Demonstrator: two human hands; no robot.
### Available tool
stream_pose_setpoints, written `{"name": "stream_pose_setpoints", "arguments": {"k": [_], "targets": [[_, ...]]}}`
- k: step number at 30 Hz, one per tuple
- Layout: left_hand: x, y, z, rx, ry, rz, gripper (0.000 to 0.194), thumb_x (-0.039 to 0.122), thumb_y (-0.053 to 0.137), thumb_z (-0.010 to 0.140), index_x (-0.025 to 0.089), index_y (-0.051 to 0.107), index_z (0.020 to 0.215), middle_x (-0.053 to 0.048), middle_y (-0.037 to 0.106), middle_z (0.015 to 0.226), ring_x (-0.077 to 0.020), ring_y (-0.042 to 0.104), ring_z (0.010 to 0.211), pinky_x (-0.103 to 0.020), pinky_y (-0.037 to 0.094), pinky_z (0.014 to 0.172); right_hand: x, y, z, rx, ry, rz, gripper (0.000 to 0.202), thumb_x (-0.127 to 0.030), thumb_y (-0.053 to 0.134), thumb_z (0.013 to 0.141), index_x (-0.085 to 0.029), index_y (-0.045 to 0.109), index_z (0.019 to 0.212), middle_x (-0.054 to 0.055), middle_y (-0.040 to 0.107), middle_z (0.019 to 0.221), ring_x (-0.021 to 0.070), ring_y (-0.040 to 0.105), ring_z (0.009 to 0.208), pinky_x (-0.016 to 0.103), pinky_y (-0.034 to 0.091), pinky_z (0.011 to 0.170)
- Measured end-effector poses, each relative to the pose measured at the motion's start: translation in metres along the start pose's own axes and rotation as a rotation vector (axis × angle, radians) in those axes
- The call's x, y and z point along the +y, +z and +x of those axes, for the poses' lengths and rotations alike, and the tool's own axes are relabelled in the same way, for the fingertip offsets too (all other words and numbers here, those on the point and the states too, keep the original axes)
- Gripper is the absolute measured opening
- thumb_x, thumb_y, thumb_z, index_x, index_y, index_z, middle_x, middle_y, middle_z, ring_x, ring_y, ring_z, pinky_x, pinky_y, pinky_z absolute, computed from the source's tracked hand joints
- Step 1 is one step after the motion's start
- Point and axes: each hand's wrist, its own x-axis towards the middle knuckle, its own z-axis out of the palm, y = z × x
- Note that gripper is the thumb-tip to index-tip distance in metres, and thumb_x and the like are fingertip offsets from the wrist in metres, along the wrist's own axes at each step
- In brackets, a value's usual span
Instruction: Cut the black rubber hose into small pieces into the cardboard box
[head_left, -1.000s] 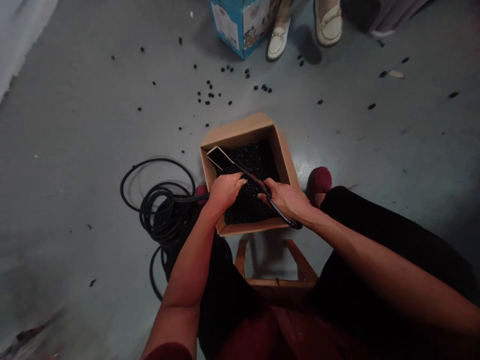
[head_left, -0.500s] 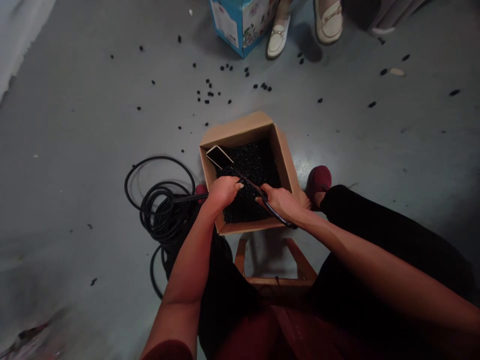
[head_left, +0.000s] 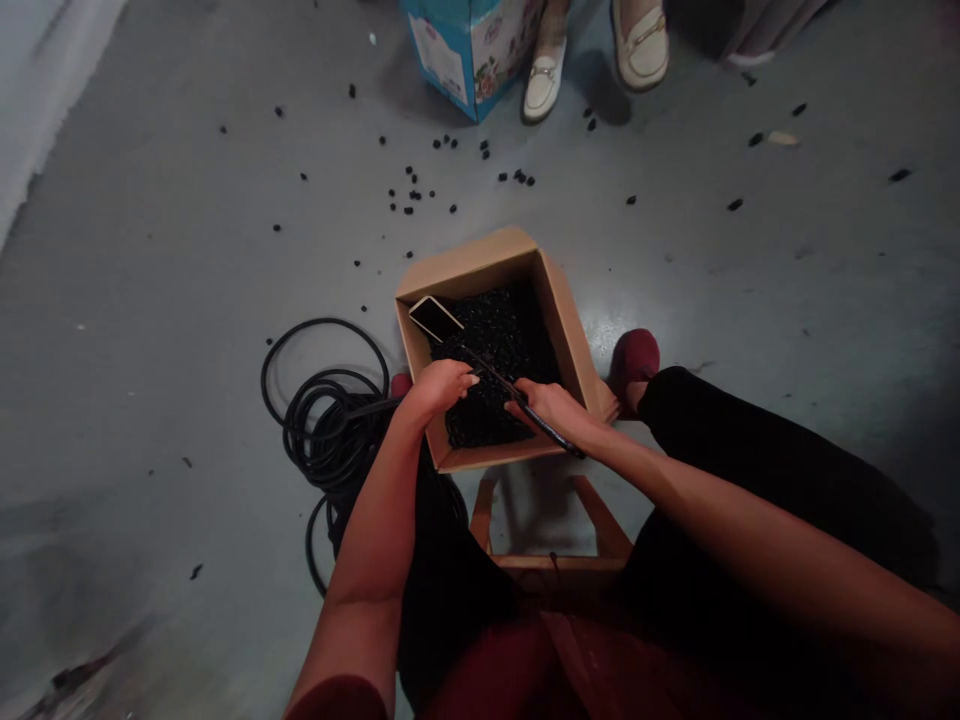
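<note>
An open cardboard box sits on the floor between my feet, filled with small black pieces. A phone leans in its far left corner. My left hand is closed around a black cable at the box's left edge. My right hand grips a dark-handled cutting tool over the box, its blades reaching toward the cable end by my left hand.
The cable's coil lies on the grey floor to the left. Black cut pieces are scattered beyond the box. Another person's cream shoes and a blue carton stand at the far edge. A wooden stool frame is under me.
The view has shifted slightly down and left. Both hands have drawn a little closer over the box, still holding cable and tool.
</note>
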Motion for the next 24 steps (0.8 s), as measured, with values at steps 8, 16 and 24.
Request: {"name": "stream_pose_setpoints", "arguments": {"k": [8,16,24], "targets": [[0.005,0.0,-0.001,0.041,0.028,-0.216,0.037,0.03,0.039,0.092,0.016,0.055,0.062,0.0,0.057,0.058,-0.0104,0.049,0.054,-0.022,0.036,0.058,0.004,0.0,0.001,0.059,-0.028,0.424,0.016,-0.036,0.05,0.087,-0.022,0.047,0.08,-0.004,0.05,0.06,0.0117,0.05,0.051,0.022,0.034,0.05],[0.016,-0.006,-0.014,0.101,0.237,-0.669,0.028,0.039,0.043,0.089,0.015,0.055,0.082,0.0,0.056,0.077,-0.0083,0.047,0.064,-0.021,0.038,0.062,0.0,-0.031,0.008,0.241,-0.038,0.776,0.024,-0.037,0.057,0.078,-0.021,0.047,0.092,-0.006,0.049,0.062,0.011,0.051,0.052,0.022,0.041,0.05],[0.027,-0.006,-0.024,0.025,0.27,-0.921,0.061,0.035,0.053,0.086,0.015,0.039,0.142,-0.001,0.057,0.084,-0.0077,0.046,0.066,-0.023,0.039,0.065,0.0,-0.037,0.007,0.372,-0.163,0.978,0.039,-0.038,0.063,0.07,-0.021,0.046,0.1,-0.003,0.057,0.076,0.0125,0.056,0.062,0.029,0.048,0.063]]}}
